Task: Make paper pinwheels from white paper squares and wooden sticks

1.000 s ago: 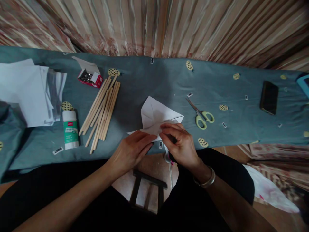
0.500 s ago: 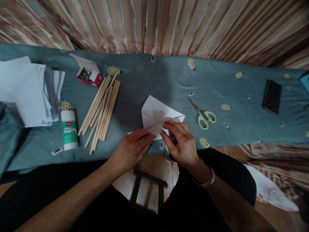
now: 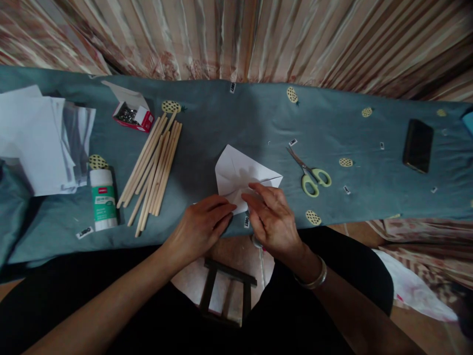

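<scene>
A folded sheet of white paper [image 3: 238, 167] lies at the table's near edge, with creases running across it. My left hand [image 3: 201, 222] has its fingers and thumb pinched together on the paper's near left part. From the right, my right hand [image 3: 273, 217] rests on the near right part, fingers bent and somewhat apart, the index fingertip touching the paper near its middle. Both hands cover the near corners of the sheet. Just right of the paper lie scissors [image 3: 310, 177] with pale green handles, blades slightly apart.
To the left lie several wooden sticks [image 3: 155, 172], a glue stick [image 3: 104, 199], an open red box of small metal pieces [image 3: 133, 116] and a stack of paper [image 3: 40, 143]. A dark phone [image 3: 418, 145] rests at the right. A curtain [image 3: 236, 39] hangs along the far edge.
My right hand has shifted slightly left, its index finger stretching further over the paper's middle. My left hand has stayed nearly in place, still pinching the paper.
</scene>
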Action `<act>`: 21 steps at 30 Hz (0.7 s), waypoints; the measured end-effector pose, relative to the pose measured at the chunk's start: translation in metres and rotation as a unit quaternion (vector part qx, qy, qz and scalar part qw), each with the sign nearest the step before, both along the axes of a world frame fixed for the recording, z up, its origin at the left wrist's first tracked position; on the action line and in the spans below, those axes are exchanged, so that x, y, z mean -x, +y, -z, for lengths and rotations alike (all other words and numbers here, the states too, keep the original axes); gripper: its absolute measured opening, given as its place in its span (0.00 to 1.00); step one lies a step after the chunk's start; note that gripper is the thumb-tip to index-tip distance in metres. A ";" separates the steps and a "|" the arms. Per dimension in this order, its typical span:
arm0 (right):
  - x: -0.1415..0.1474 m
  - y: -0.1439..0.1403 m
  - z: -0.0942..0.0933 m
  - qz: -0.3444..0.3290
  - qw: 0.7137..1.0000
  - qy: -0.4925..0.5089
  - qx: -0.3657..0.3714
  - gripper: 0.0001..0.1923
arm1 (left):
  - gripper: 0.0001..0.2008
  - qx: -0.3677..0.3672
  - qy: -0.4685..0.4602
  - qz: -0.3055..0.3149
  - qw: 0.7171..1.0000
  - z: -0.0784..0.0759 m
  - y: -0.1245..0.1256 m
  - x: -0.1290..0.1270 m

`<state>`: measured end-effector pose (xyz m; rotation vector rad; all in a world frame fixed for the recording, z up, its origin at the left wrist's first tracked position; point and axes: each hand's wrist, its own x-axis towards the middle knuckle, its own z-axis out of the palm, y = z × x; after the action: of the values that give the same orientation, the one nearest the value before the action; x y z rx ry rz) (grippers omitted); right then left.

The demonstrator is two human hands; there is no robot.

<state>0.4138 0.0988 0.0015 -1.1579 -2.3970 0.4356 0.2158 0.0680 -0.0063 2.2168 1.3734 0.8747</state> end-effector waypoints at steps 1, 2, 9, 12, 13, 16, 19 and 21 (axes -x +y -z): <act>0.000 0.000 0.000 -0.001 1.000 -0.003 0.000 0.17 | 0.10 0.005 -0.002 0.000 1.000 0.000 0.000 0.000; 0.001 0.000 0.000 -0.001 1.000 -0.005 0.002 0.17 | 0.11 0.009 -0.006 0.000 1.000 0.000 0.000 0.000; 0.002 0.001 0.002 0.002 1.000 -0.015 0.006 0.19 | 0.11 0.027 -0.016 0.008 0.999 -0.001 0.002 0.001; 0.003 0.002 0.000 -0.003 1.000 -0.020 0.006 0.19 | 0.10 0.031 -0.018 0.013 0.999 -0.003 0.003 0.001; 0.003 0.003 0.000 -0.005 1.000 -0.021 0.005 0.19 | 0.10 0.030 -0.019 0.015 0.999 -0.004 0.004 0.001; 0.005 0.004 -0.002 -0.008 1.000 -0.024 -0.004 0.19 | 0.10 0.027 -0.021 0.018 0.999 -0.004 0.004 0.001; 0.007 0.004 -0.001 -0.006 1.000 -0.031 -0.004 0.19 | 0.10 0.031 -0.023 0.016 0.999 -0.003 0.005 0.001; 0.008 0.004 0.000 -0.003 0.999 -0.037 0.000 0.19 | 0.10 0.033 -0.022 0.014 0.999 -0.003 0.005 0.001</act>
<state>0.4062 0.1027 0.0015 -1.1852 -2.4636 0.4009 0.2147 0.0728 -0.0036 2.1484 1.3285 0.8514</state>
